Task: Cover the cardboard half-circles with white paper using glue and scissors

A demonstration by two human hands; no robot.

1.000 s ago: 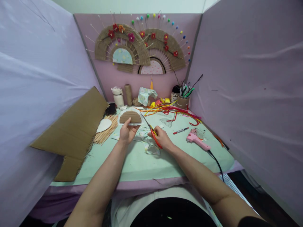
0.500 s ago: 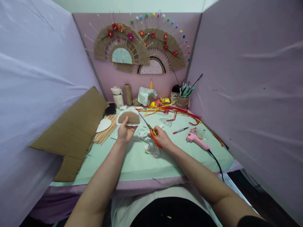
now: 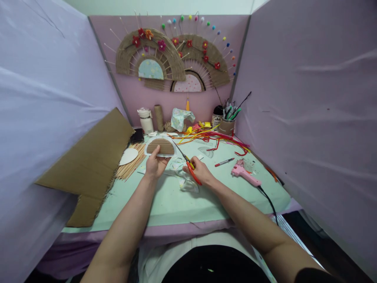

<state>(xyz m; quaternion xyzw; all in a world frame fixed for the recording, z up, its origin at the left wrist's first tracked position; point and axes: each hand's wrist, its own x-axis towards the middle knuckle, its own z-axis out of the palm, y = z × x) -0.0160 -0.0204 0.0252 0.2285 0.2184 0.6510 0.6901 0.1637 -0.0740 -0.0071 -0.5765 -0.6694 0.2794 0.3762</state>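
A half-round piece of brown cardboard with a pale fabric border is held by my left hand, thumb on top and fingers beneath. My right hand grips orange-handled scissors, whose blades point up and left to the right side of the fabric border. Whether the blades touch the fabric cannot be made out. Below and between the hands, curled fabric scraps lie on the pale green tabletop.
Large bent cardboard stands left, beside thin wooden sticks and a white oval piece. Rightward lie a pen and a pink glue gun with cord. Colored pipe cleaners, a white jar and a pen holder are behind.
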